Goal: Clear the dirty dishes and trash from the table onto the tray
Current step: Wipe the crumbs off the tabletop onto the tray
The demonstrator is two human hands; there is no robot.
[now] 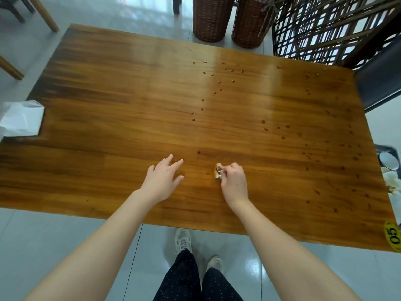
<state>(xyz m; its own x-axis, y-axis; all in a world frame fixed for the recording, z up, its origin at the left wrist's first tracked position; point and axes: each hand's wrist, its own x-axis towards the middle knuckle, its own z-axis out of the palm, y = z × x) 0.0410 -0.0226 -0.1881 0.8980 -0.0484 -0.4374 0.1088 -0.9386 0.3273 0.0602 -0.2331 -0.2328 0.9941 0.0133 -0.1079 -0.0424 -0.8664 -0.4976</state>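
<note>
Right hand [234, 181] – fingers curled, pinching small stained scrap [217, 173] on table [108, 105], near front edge. Left hand [162, 179] flat, fingers spread, near scrap. Brown spots [263, 121] over right half. Tray [389, 181] at right edge – white bowl [388, 162] on it.

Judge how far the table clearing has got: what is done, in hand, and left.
Done: no dishes stand on the wooden table; a white bowl sits past its right edge. In hand: the right hand pinches a stained crumpled scrap; the left hand is open. Left: brown spots, white paper.
</note>
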